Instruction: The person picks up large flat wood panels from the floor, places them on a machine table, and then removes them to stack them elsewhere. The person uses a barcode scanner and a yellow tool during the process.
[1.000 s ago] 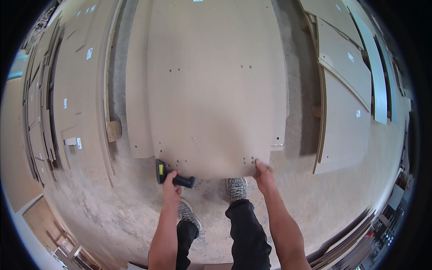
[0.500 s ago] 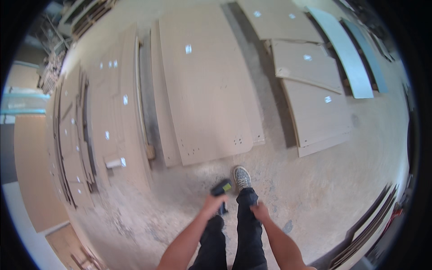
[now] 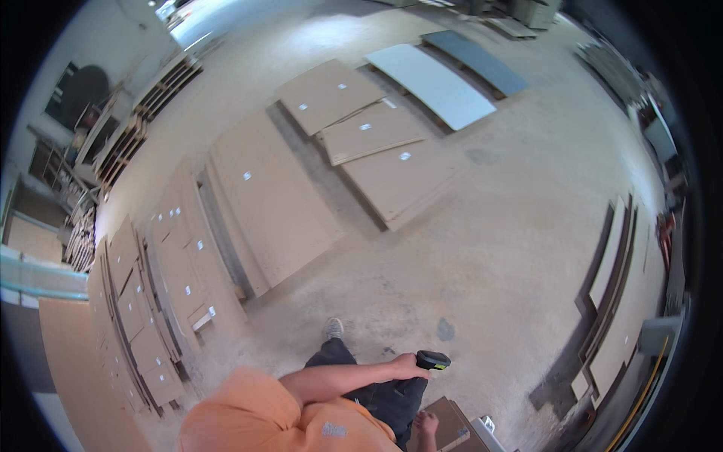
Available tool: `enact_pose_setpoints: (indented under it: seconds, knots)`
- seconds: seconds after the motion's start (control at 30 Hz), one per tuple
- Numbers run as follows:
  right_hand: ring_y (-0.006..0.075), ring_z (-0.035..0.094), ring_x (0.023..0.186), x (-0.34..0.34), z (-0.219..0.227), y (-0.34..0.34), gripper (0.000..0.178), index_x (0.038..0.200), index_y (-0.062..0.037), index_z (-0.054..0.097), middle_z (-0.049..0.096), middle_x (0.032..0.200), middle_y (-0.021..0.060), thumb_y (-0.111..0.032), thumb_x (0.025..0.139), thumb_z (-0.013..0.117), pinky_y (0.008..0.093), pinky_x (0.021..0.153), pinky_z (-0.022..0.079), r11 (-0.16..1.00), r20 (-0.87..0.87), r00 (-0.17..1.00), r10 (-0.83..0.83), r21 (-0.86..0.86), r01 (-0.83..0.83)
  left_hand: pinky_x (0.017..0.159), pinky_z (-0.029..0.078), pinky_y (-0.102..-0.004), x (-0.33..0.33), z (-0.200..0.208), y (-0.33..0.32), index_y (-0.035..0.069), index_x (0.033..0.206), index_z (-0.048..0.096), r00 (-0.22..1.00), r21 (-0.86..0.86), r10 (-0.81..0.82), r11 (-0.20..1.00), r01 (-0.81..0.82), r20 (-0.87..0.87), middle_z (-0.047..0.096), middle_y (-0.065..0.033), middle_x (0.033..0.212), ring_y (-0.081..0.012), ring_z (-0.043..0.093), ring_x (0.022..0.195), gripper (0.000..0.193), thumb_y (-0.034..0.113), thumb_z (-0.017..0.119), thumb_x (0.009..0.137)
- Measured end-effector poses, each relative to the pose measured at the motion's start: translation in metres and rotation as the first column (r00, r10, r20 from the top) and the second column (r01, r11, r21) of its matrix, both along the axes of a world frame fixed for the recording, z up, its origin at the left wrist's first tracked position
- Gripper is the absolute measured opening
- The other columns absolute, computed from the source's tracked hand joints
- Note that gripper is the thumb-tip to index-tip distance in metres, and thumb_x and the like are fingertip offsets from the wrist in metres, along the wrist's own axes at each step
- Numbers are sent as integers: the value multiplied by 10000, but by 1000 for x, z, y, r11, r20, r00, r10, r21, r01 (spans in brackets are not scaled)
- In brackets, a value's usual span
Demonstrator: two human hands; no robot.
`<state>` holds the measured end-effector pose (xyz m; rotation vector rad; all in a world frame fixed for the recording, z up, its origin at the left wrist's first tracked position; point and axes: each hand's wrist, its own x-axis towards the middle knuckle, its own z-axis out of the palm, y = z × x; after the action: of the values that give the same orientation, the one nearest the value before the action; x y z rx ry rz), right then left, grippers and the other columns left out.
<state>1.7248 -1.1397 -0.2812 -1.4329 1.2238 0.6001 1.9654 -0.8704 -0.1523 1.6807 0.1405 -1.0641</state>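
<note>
A black pistol-grip scanner [image 3: 433, 361] with a yellow-green panel is in my left hand [image 3: 407, 367], whose fingers wrap its handle. That arm reaches across in front of my body, over my dark trousers. Lower down, my right hand [image 3: 427, 422] hangs with its fingers curled in, and I see nothing in it. It is nearest to a brown board stack [image 3: 457, 420] at the lower edge, with a small gap showing between them.
Brown panels with white labels lie low on the floor: a large panel [image 3: 256, 181], a long stack [image 3: 181, 233] at the left and several smaller panels [image 3: 399, 184] beyond. A white panel [image 3: 433, 83] and a grey panel [image 3: 476, 64] lie farther off. Narrow boards [image 3: 625, 316] line the right.
My view has turned right, so the floor panels sit farther left. The scanner stays in my left hand, now across my body. The board stack by my right hand has come into view.
</note>
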Motion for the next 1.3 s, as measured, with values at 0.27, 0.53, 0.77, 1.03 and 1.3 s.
enact_pose_setpoints:
  seconds: [0.27,0.53,0.77,1.03,1.3]
  knots:
    - [171,628,648,-123,16,-94,287,856,29,679,648,742,65,-248,908,622,342,546,501,887,-15,888,-459,52,459,742,515,-340,6,74,-260,44,914,738,853,53,-507,862,505,123,711,-99,812,-212,670,774,461,450,780,700]
    - [150,643,623,-154,56,-268,206,922,-21,623,657,779,62,-220,957,583,282,504,514,655,-25,654,-756,-54,754,718,512,-308,-46,156,-550,9,990,637,642,-237,-764,614,753,63,670,-54,782,-146,649,746,314,227,762,802]
    - [177,620,574,-95,6,-399,235,850,-16,646,649,717,96,-240,916,622,319,501,505,435,292,410,-864,23,900,687,497,-286,-40,193,-780,13,944,666,407,-297,-912,378,877,40,683,-54,786,-130,633,737,293,253,754,801]
    - [342,662,807,-34,45,-609,366,782,-47,700,690,786,172,-394,831,594,403,737,501,389,333,583,-741,-495,777,526,447,-275,-22,243,-1060,27,922,678,67,-173,-992,48,984,105,683,-35,745,-106,601,642,271,264,732,803]
    - [262,637,663,-68,38,-804,378,719,12,651,647,687,149,-359,795,641,387,624,465,-59,218,9,-976,-307,950,679,504,-291,-98,250,-1285,-8,1027,643,-106,-328,-983,-151,933,151,674,-65,785,-135,635,724,267,103,729,800]
